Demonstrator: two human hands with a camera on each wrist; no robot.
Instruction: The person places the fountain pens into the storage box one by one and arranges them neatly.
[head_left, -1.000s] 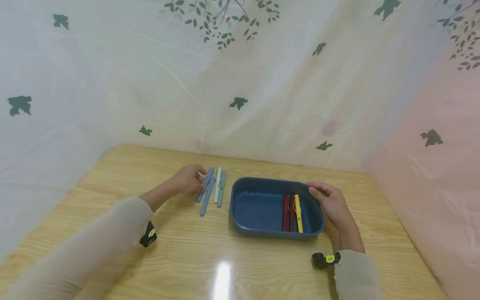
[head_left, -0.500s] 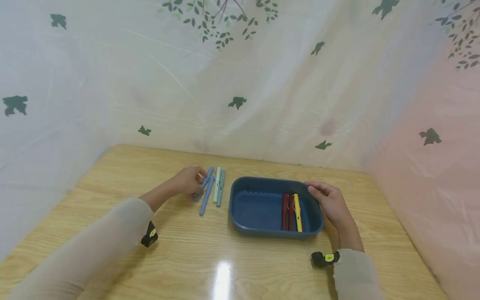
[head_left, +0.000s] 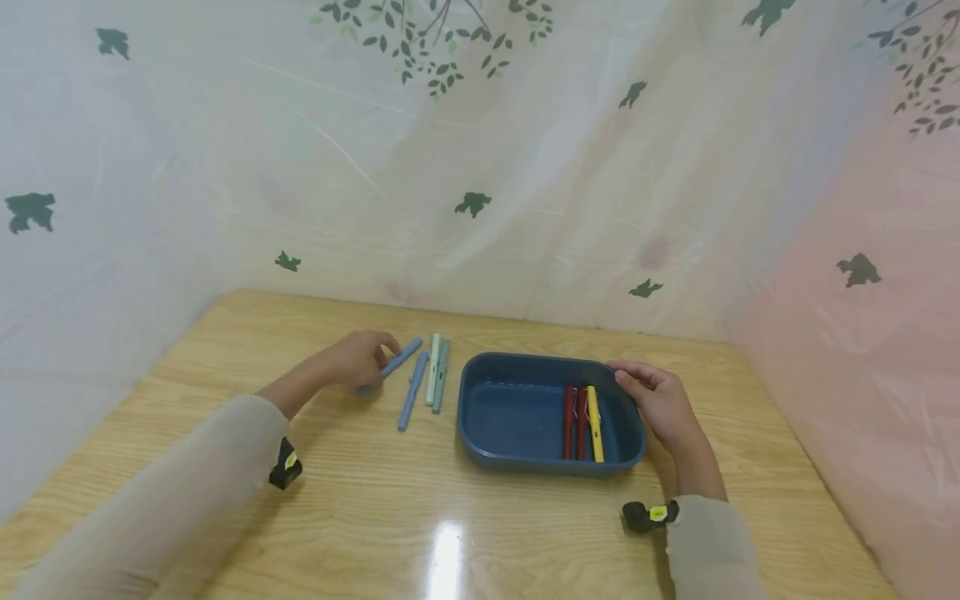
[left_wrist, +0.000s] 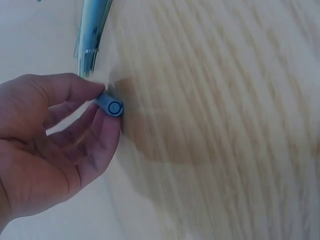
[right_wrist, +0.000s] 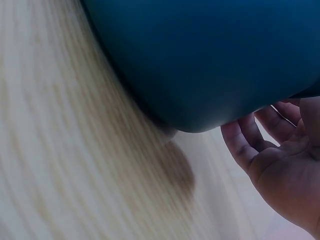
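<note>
In the head view my left hand (head_left: 360, 360) pinches a blue pen (head_left: 402, 357) between thumb and fingers, left of the other loose pens. The left wrist view shows the round end of this pen (left_wrist: 115, 108) at the fingertips. A second blue pen (head_left: 413, 392), a mint pen (head_left: 433, 370) and a grey-green pen (head_left: 442, 377) lie on the table. My right hand (head_left: 663, 406) grips the far right corner of a dark blue bin (head_left: 551, 467), thumb at the rim and fingers along the outer wall. Inside, on the right, lie two dark red pens (head_left: 568, 423) and a yellow pen (head_left: 595, 423).
The wooden table (head_left: 360, 517) ends at a pale curtain (head_left: 375, 208) printed with leaves and birds, which closes off the back and sides. Dark cameras with yellow labels sit at both wrists, the left wrist camera (head_left: 285, 464) close over the tabletop.
My left hand has drawn one blue pen leftward from the loose pens, and the pen has turned to a flatter slant. My right hand and the bin stay in place.
</note>
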